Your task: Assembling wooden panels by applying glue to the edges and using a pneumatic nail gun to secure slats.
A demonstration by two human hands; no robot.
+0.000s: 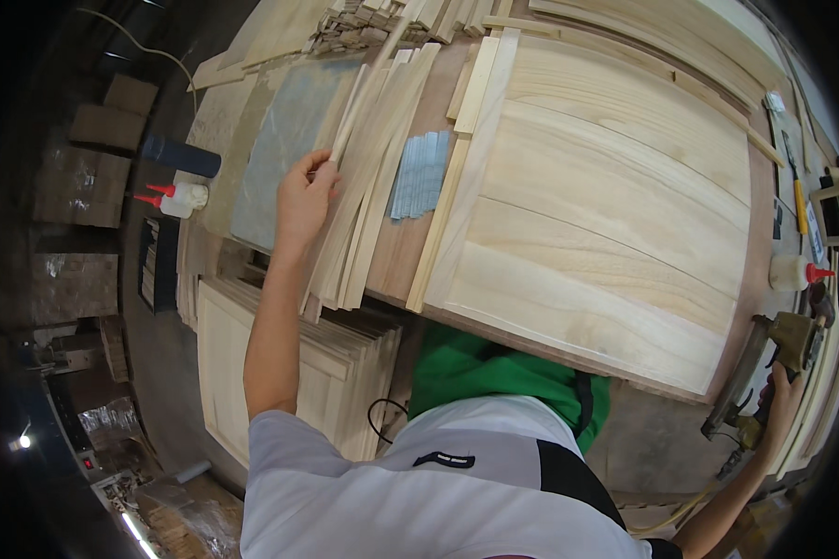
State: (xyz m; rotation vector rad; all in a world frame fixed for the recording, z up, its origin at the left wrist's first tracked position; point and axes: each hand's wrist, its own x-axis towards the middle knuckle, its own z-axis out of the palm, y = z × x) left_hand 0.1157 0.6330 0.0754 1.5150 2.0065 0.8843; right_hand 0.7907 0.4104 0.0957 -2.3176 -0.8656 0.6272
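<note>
My left hand (306, 197) pinches the edge of a thin wooden strip (349, 126) at the left of a bundle of long pale slats (378, 177). At the far right my right hand (781, 401) is wrapped round the handle of a pneumatic nail gun (792, 340), which has a hose at its lower end. Between them lies a wide pale wooden panel (606, 205) made of several boards. A narrow whitish strip (480, 158) runs along its left edge. Beside the slats is a pile of blue-grey metal strips (421, 175), apparently nails or staples.
White glue bottles with red tips stand at left (185, 197) and right (792, 273). Short wood offcuts (350, 28) are heaped at the back. Framed panels (280, 363) are stacked below the table at left. A yellow-handled tool (799, 205) lies at right; cardboard boxes (79, 186) stand far left.
</note>
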